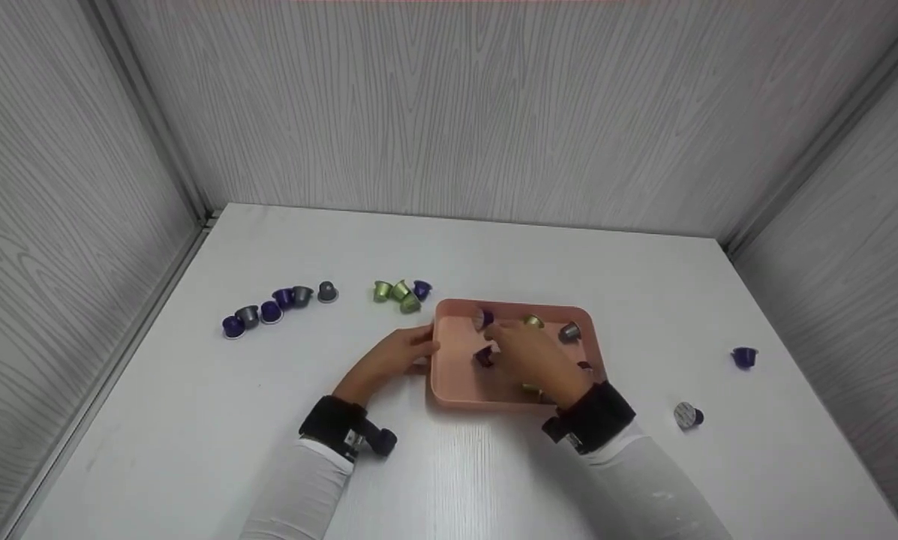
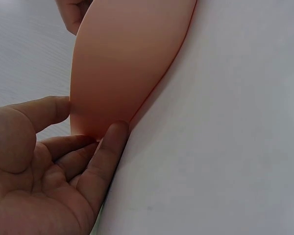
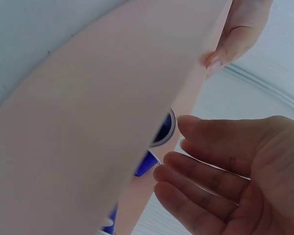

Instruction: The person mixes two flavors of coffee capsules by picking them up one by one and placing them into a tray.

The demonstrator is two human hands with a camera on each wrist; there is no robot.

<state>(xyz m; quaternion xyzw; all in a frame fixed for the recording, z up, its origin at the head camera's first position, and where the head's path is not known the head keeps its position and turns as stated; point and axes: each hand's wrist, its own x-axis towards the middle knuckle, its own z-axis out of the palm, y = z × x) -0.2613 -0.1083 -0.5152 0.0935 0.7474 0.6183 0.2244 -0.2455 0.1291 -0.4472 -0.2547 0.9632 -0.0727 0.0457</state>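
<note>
A pink tray (image 1: 455, 375) stands on the white table with coffee capsules inside. My left hand (image 1: 400, 352) grips its left side, the thumb at the rim and the fingers against the outer wall in the left wrist view. Over the tray, my right hand (image 1: 533, 358) reaches in with relaxed fingers. A dark purple capsule (image 1: 483, 357) lies by its fingertips; in the right wrist view a capsule (image 3: 167, 131) shows just beyond the thumb tip. Other capsules in the tray include a purple one (image 1: 485, 320), a green one (image 1: 533, 321) and a grey one (image 1: 569, 332).
Purple and grey capsules (image 1: 271, 311) form a loose row on the left of the table. Behind the tray sit green capsules (image 1: 400, 290) with a purple capsule (image 1: 421, 289). Two capsules lie at the right, one purple (image 1: 745, 358), one tipped over (image 1: 686, 415). Panels (image 1: 456, 112) enclose the table.
</note>
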